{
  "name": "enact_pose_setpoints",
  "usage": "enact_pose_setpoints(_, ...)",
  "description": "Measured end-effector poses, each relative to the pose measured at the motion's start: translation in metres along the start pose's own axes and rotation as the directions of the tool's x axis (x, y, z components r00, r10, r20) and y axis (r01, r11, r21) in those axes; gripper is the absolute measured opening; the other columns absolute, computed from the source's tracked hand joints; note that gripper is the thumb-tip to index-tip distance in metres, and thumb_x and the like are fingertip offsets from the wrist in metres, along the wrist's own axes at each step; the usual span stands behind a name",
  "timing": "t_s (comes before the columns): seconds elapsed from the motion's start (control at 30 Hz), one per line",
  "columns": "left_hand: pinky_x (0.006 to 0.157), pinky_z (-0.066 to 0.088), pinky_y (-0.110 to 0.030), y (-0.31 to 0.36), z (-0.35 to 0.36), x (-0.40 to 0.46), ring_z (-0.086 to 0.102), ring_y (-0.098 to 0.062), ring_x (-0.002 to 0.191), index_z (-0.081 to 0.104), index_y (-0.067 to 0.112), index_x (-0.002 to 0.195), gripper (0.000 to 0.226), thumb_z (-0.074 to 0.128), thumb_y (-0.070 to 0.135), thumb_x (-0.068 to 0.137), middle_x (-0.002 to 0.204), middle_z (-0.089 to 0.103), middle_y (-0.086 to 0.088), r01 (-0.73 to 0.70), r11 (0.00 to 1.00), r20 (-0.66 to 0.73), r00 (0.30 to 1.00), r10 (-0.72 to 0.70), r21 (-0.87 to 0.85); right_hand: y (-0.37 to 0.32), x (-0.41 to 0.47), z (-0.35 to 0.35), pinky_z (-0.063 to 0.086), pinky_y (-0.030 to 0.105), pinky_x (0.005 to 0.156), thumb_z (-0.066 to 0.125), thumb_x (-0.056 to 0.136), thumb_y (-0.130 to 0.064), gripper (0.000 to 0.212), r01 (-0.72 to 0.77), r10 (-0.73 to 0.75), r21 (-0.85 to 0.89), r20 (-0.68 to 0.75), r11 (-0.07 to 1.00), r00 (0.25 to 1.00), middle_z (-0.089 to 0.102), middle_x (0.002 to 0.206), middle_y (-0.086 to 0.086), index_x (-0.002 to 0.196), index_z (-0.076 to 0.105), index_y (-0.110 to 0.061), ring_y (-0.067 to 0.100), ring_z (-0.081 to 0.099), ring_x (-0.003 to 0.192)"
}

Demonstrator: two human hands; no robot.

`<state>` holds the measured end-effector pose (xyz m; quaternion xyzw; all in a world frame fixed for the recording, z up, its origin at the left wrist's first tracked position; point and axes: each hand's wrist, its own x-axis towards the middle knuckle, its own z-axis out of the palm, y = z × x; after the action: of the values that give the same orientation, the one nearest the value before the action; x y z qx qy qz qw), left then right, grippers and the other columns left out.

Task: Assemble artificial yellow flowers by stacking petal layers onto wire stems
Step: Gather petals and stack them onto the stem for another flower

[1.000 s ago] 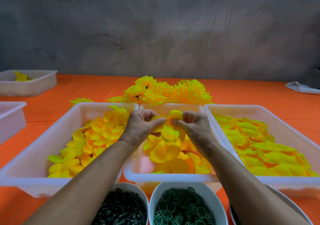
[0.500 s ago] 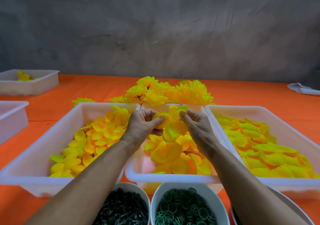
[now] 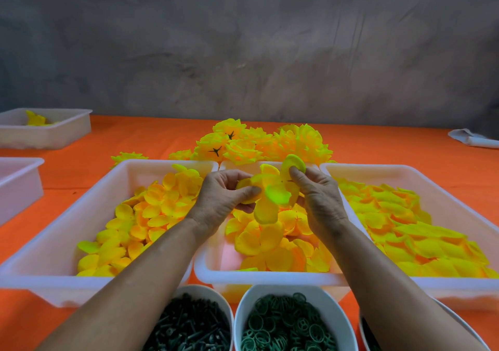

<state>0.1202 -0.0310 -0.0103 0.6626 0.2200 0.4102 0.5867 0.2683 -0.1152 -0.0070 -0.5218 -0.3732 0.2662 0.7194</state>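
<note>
Left hand (image 3: 224,196) and right hand (image 3: 316,196) pinching petal layer (image 3: 272,191) (both grips closed), above middle tray (image 3: 270,276)

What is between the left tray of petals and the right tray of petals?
In the head view, the middle tray of petals lies between left tray and right tray.

The petal layer (image 3: 272,191) hides most fingertips of both hands; no stem can be made out there. The bowl of green rings (image 3: 286,323) and the right tray (image 3: 459,288) are cut off by the frame edges
</note>
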Motion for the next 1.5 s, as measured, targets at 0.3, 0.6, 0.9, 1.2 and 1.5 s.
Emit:
enact_pose_setpoints(0.3, 0.045, 0.051, -0.02, -0.003, -0.003, 0.002, 0.061, -0.011, 0.045, 0.065, 0.009, 0.078, 0.017, 0.068, -0.007, 0.079, 0.06, 0.064, -0.005, -0.024, 0.997, -0.128, 0.991, 0.033, 0.071, 0.005, 0.006, -0.003, 0.042, 0.033, 0.069, 0.056, 0.093, -0.012, 0.015, 0.018, -0.031, -0.069, -0.178, 0.997, 0.983, 0.061, 0.084, 0.007, 0.083, 0.065, -0.017, 0.02, 0.052, 0.078)
enact_pose_setpoints(0.6, 0.046, 0.051, -0.02, -0.005, -0.01, 0.005, 0.063, -0.01, 0.048, 0.066, 0.019, 0.079, 0.022, 0.068, -0.003, 0.081, 0.066, 0.066, 0.003, -0.086, 0.995, -0.304, 0.948, 0.095, 0.041, 0.012, 0.011, -0.004, 0.048, 0.046, 0.059, 0.068, 0.085, -0.021, 0.036, 0.067, -0.154, -0.467, -0.151, 0.882, 0.976, 0.052, 0.059, 0.012, 0.054, 0.052, -0.016, 0.035, 0.056, 0.061)
enact_pose_setpoints(0.9, 0.043, 0.049, -0.019, 0.001, -0.01, 0.006, 0.058, -0.006, 0.045, 0.065, 0.013, 0.077, 0.013, 0.065, 0.002, 0.085, 0.062, 0.063, -0.002, -0.127, 0.992, -0.404, 0.908, 0.113, -0.007, 0.012, 0.002, 0.0, 0.025, 0.026, 0.047, 0.085, 0.064, -0.026, 0.048, 0.121, -0.061, -0.678, 0.112, 0.725, 0.992, 0.035, 0.048, -0.008, 0.046, 0.041, -0.02, 0.008, 0.029, 0.049)
enact_pose_setpoints(1.2, 0.043, 0.049, -0.021, 0.002, -0.005, 0.003, 0.057, -0.007, 0.046, 0.063, 0.014, 0.078, 0.013, 0.064, 0.003, 0.085, 0.059, 0.064, 0.004, -0.051, 0.998, -0.24, 0.97, 0.038, -0.048, 0.001, 0.001, 0.002, 0.052, 0.031, 0.072, 0.061, 0.086, -0.034, 0.028, 0.007, 0.01, -0.412, 0.041, 0.911, 0.999, 0.072, 0.078, 0.01, 0.073, 0.073, -0.011, 0.018, 0.066, 0.074)
enact_pose_setpoints(1.5, 0.041, 0.048, -0.021, 0.001, 0.002, -0.002, 0.06, -0.015, 0.044, 0.062, 0.007, 0.078, 0.013, 0.074, 0.011, 0.076, 0.055, 0.063, 0.0, -0.012, 0.994, -0.029, 0.999, 0.015, 0.109, 0.005, -0.005, 0.002, 0.038, 0.019, 0.042, 0.069, 0.082, -0.008, 0.022, 0.066, -0.022, -0.3, 0.148, 0.952, 0.989, 0.053, 0.051, 0.003, 0.062, 0.061, -0.003, 0.007, 0.047, 0.041)
